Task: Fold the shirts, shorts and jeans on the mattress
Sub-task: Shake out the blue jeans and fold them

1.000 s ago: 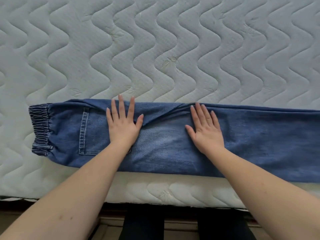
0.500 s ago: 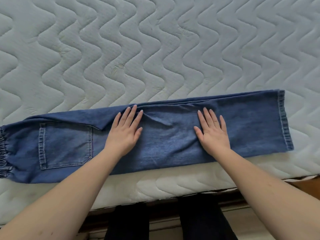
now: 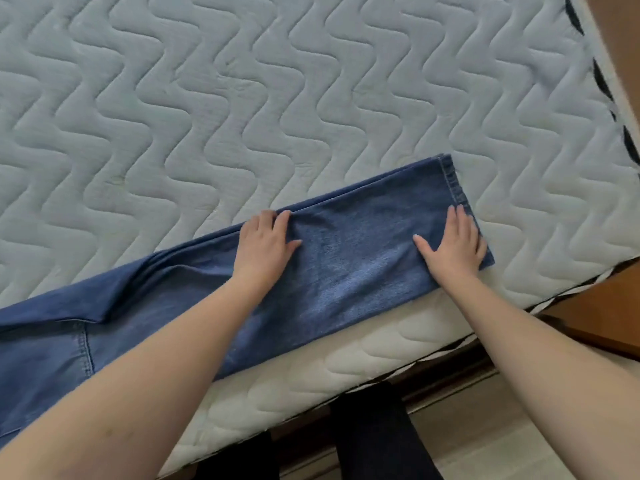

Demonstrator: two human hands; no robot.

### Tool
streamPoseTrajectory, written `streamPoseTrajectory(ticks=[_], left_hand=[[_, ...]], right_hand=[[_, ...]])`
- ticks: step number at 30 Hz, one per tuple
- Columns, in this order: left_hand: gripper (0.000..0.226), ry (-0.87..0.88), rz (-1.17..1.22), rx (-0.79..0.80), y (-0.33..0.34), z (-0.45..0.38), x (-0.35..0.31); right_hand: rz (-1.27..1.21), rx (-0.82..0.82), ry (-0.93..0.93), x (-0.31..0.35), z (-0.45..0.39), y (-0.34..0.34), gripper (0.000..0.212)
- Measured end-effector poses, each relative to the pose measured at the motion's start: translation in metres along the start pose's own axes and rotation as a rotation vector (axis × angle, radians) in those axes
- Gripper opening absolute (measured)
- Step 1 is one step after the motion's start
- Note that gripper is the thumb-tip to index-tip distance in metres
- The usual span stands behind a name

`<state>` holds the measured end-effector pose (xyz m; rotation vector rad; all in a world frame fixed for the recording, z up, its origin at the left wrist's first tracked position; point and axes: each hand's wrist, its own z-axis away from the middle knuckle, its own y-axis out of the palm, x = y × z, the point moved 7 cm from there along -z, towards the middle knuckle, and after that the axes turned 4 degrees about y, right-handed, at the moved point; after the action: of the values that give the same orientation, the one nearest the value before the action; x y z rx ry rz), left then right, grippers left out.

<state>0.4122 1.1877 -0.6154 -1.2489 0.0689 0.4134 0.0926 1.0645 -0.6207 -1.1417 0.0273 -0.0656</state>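
A pair of blue denim jeans (image 3: 346,271) is laid flat along the near edge of a quilted white mattress (image 3: 242,116). The jeans are folded lengthwise, one leg stacked on the other, and are stretched in a long band from the lower left to the right, angled away toward the far right. The stitched hems are seen at the right end, near the mattress corner. A back pocket with pale seams is seen at the left, where the cloth is slightly creased.

Soft, even daylight; faint shadows under both forearms; slight blur (wide-angle bending at edges); no glare.
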Motion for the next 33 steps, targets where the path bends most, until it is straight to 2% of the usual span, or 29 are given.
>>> streamPoseTrajectory(ticks=[3, 6, 9, 11, 15, 18, 20, 22, 24, 26, 29, 31, 33], left_hand=[[0.037, -0.084, 0.082, 0.0, -0.008, -0.027, 0.002], [0.02, -0.115, 0.127, 0.057, -0.013, -0.049, 0.006], [0.009, -0.059, 0.087, 0.118, -0.016, -0.059, 0.007], [0.006, -0.029, 0.079, 0.073, -0.019, -0.061, 0.007], [0.006, -0.04, -0.001, -0.029, -0.018, -0.057, 0.006], [0.009, -0.062, -0.033, -0.061, -0.013, -0.053, -0.005], [0.019, -0.028, -0.063, -0.13, -0.017, -0.051, -0.02], [0.033, 0.076, -0.035, -0.196, -0.019, -0.047, -0.04], [0.047, 0.257, -0.069, -0.197, -0.01, -0.037, -0.064], [0.061, 0.373, -0.167, -0.084, 0.014, -0.025, -0.077], [0.07, 0.311, -0.202, 0.13, 0.051, -0.014, -0.07], [0.068, 0.278, -0.189, 0.208, 0.062, -0.016, -0.065], [0.07, 0.29, -0.13, 0.264, 0.059, -0.022, -0.066]], right_hand=[[-0.123, -0.079, 0.109, -0.024, -0.017, -0.016, 0.084], [-0.245, -0.069, 0.203, -0.045, -0.036, -0.022, 0.069], [-0.364, 0.022, 0.185, -0.051, -0.051, -0.023, 0.054], [-0.369, 0.084, 0.128, -0.052, -0.056, -0.022, 0.045], [-0.359, 0.056, 0.084, -0.049, -0.054, -0.022, 0.036], [-0.314, 0.07, 0.091, -0.047, -0.052, -0.021, 0.036], [-0.296, 0.109, 0.04, -0.044, -0.051, -0.026, 0.03], [-0.321, 0.165, -0.047, -0.037, -0.047, -0.035, 0.023], [-0.395, 0.2, -0.102, -0.028, -0.039, -0.046, 0.019], [-0.504, 0.219, -0.137, -0.016, -0.023, -0.055, 0.016], [-0.62, 0.259, -0.217, 0.013, 0.011, -0.063, 0.02], [-0.687, 0.281, -0.277, 0.037, 0.038, -0.069, 0.034], [-0.751, 0.299, -0.333, 0.06, 0.063, -0.076, 0.035]])
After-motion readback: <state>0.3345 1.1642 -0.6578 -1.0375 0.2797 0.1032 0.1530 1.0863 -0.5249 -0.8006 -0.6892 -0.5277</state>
